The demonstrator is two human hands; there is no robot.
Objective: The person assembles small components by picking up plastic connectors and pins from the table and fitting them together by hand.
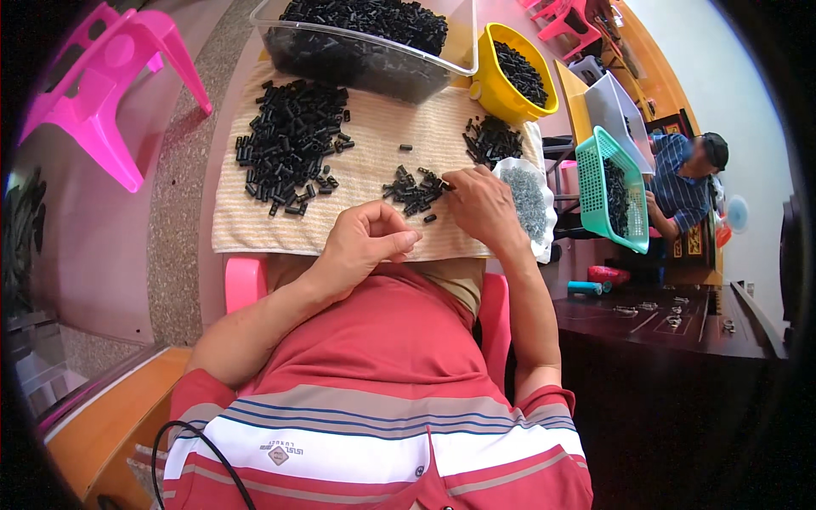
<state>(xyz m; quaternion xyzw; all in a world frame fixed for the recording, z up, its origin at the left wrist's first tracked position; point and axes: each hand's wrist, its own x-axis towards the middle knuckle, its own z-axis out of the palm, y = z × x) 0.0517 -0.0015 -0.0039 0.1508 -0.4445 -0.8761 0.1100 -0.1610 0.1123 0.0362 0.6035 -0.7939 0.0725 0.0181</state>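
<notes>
a little pile of tubular black plastic pieces (pixel 415 194) on a striped cream cloth (pixel 378 119)
left hand (pixel 370 242) half-curled nearby, right hand (pixel 483 204) with bent fingers at its right edge; cannot tell if either grips anything

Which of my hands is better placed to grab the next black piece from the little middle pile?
Probably your right hand: it already reaches the right edge of the small pile of black cylindrical pieces. Your left hand sits short of the pile, curled.
</notes>
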